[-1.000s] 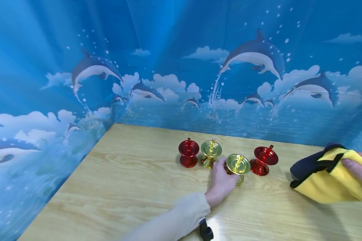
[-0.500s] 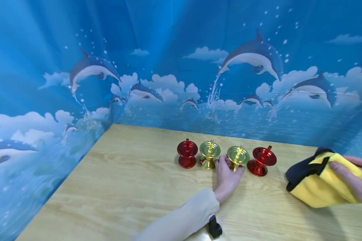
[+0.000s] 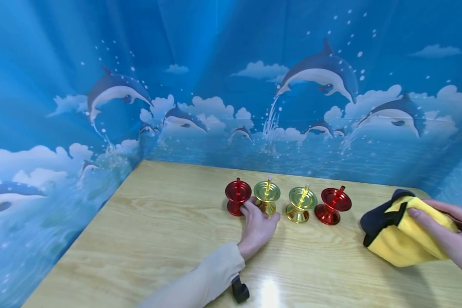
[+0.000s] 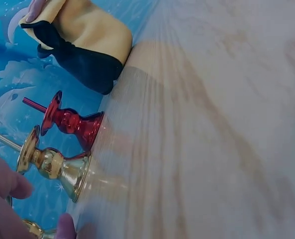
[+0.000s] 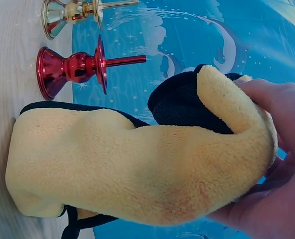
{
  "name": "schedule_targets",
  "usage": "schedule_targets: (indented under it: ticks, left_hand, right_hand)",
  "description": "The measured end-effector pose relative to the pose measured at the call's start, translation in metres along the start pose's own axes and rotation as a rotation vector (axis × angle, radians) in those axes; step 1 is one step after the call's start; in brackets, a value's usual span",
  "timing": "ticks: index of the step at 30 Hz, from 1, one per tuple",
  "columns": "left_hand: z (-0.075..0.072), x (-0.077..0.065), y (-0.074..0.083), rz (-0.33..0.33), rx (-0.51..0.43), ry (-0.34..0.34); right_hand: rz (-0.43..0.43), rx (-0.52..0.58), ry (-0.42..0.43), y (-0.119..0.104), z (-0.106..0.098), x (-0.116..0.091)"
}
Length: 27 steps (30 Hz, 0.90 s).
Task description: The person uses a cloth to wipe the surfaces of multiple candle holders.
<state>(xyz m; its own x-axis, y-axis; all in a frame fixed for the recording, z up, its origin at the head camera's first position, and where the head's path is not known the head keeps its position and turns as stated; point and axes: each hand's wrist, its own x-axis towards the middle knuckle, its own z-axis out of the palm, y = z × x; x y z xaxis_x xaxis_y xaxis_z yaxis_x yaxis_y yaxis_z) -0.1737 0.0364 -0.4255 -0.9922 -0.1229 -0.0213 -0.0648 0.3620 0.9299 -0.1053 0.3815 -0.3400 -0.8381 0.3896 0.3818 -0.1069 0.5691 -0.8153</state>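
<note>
My left hand (image 3: 258, 229) is at the second candle holder from the left, a gold one (image 3: 267, 192). Its fingers and thumb stand apart on either side of that holder's lower part; firm contact cannot be made out. In the left wrist view the spread fingers (image 4: 5, 181) partly hide this holder. A red candle holder (image 3: 238, 192) stands just left of the fingertips. Farther right are another gold candle holder (image 3: 301, 201) and a red candle holder (image 3: 334, 203). My right hand (image 3: 454, 235) grips a folded yellow cloth (image 3: 412, 239) with a dark navy side and black edging.
All the candle holders stand upright in a row on a light wooden table (image 3: 169, 231). Behind and to the left hangs a blue curtain (image 3: 215, 85) printed with dolphins, meeting the table's back edge.
My left hand has let go of the right gold candle holder, now set in the row, and moved left to the other gold one. The cloth has shifted slightly left.
</note>
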Motion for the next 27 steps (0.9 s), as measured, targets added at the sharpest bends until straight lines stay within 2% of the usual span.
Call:
schedule_targets:
  ticks: [6,9,14,16,19,23,27]
  left_hand:
    - [0.005,0.006,0.002,0.008,-0.032,-0.001]
    - [0.009,0.007,0.006,0.000,-0.055,0.006]
    - [0.013,0.006,0.009,0.006,-0.057,0.049]
    - [0.012,0.007,0.008,0.004,-0.071,0.071]
    - [0.008,0.007,0.007,0.002,-0.105,0.081]
    - [-0.003,0.005,0.004,0.031,-0.148,0.013]
    - [-0.022,0.000,-0.001,0.142,-0.125,-0.100]
  right_hand:
    - [0.000,0.016,-0.053,-0.002,0.001,-0.001]
    - [0.028,-0.020,-0.068,-0.003,0.002,-0.002]
    - [0.096,-0.183,-0.091,-0.008,0.009,-0.006]
    - [0.127,-0.260,-0.097,-0.011,0.012,-0.007]
    - [0.146,-0.317,-0.094,-0.016,0.015,-0.009]
    - [0.115,-0.317,-0.109,-0.021,0.015,-0.013]
    - [0.069,-0.296,-0.166,-0.025,0.019,-0.019]
